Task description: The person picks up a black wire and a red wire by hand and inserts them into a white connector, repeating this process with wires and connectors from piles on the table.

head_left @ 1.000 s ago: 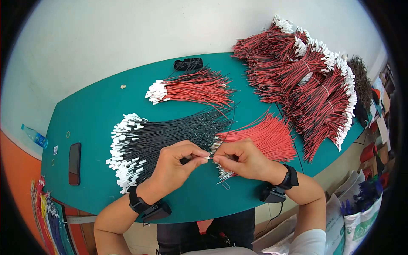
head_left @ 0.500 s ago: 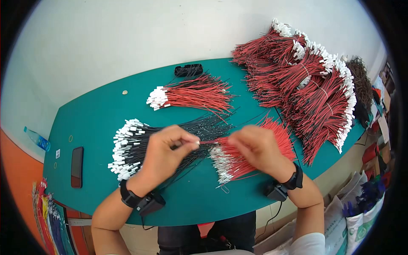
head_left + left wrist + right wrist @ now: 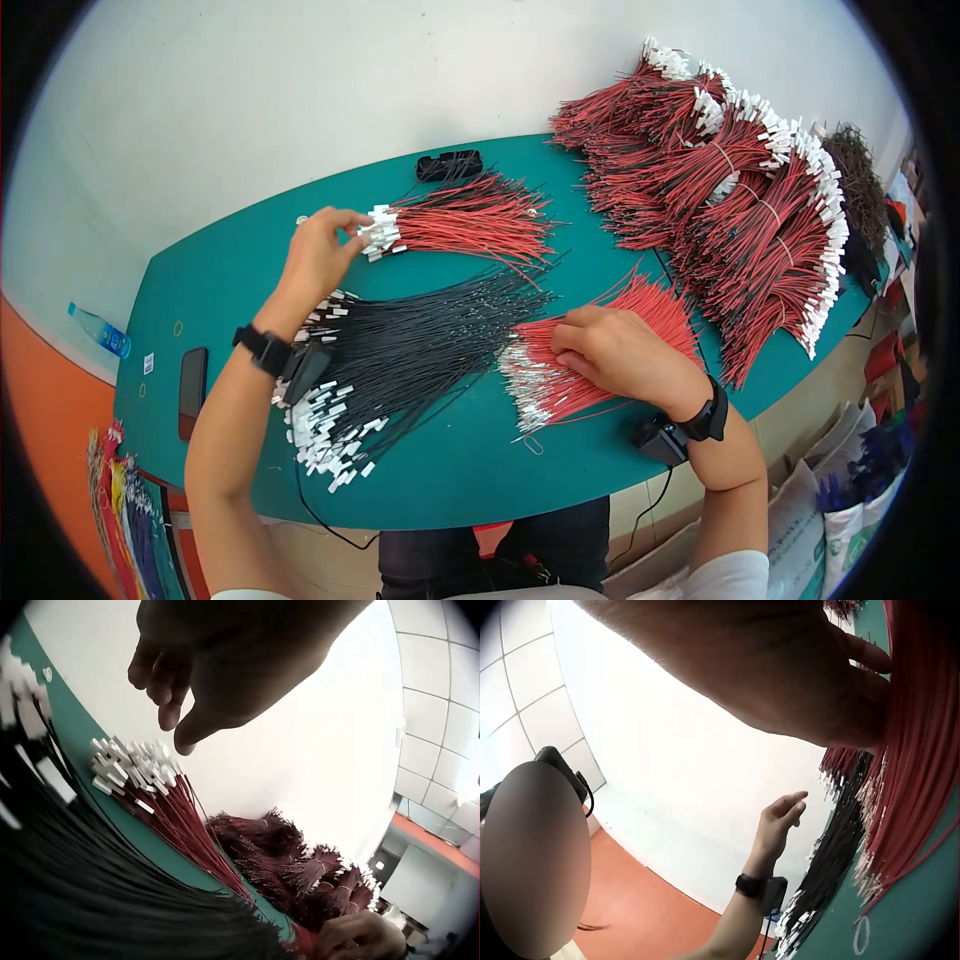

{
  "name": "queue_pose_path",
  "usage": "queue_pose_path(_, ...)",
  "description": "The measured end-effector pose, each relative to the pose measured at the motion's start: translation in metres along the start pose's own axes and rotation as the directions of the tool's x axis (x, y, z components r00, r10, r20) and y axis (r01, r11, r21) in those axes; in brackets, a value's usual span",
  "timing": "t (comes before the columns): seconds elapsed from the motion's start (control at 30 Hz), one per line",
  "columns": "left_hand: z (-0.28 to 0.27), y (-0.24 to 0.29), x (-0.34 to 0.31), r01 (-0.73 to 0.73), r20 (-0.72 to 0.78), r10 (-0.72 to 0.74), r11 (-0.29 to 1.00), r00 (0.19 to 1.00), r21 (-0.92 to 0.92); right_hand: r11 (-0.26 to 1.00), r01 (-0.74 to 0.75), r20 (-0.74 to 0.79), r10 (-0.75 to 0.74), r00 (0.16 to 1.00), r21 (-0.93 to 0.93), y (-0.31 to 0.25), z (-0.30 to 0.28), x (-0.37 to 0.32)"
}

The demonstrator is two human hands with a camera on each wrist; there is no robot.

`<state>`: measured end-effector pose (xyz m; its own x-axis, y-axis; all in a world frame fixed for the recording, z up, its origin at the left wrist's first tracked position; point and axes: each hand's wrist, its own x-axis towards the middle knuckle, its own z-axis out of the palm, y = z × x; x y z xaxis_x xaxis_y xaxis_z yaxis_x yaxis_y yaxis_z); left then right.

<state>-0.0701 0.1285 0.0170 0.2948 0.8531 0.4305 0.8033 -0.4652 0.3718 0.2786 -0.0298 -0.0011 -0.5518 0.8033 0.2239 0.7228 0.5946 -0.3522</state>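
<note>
My left hand (image 3: 322, 252) is beside the white connector ends of a pile of paired red-and-black wires (image 3: 465, 225). In the left wrist view, its loosely bent fingers (image 3: 169, 712) hover above the connectors (image 3: 139, 765) with nothing visible between them. My right hand (image 3: 625, 352) rests on a fan of loose red wires (image 3: 650, 310) near their metal-tipped ends (image 3: 530, 385). Its fingertips are bent down among the wires; I cannot tell whether they pinch one. Black wires (image 3: 420, 325) with white connectors (image 3: 325, 430) lie under and beside my left forearm.
Large tied bundles of red-and-black wires (image 3: 740, 210) are heaped at the right back. A black tray (image 3: 448, 166) stands near the wall. On the left lie a phone (image 3: 192, 392) and a plastic bottle (image 3: 100, 330). A paper clip (image 3: 535, 446) lies near the table's front.
Both hands were together at a small white connector, then moved apart with a red wire stretched between them. My left hand has gone up and left to the paired-wire pile; my right lowered onto red wires.
</note>
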Motion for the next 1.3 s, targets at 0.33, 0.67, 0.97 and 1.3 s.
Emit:
queue_pose_path(0.33, -0.073, -0.012, -0.083, 0.24, 0.312, -0.224, 0.971, 0.923, -0.012, 0.997, 0.069, -0.007, -0.069, 0.998, 0.026, -0.005, -0.005, 0.003)
queue_pose_path(0.67, -0.056, -0.036, -0.093, 0.065, 0.204, -0.105, 0.979, 0.973, 0.194, 0.971, 0.107, -0.149, -0.075, 0.986, 0.215, -0.015, -0.006, 0.008)
queue_pose_path(0.97, -0.079, 0.012, -0.085, -0.086, -0.107, 0.099, 0.989, 0.989, 0.117, 0.926, 0.151, -0.278, -0.052, 0.959, 0.347, -0.019, -0.006, 0.008)
queue_pose_path(1.3, -0.033, 0.104, -0.074, 0.02, 0.078, 0.038, 0.774, 0.996, -0.633, 0.859, 0.332, -0.417, -0.157, 0.895, 0.389, -0.023, -0.006, 0.009)
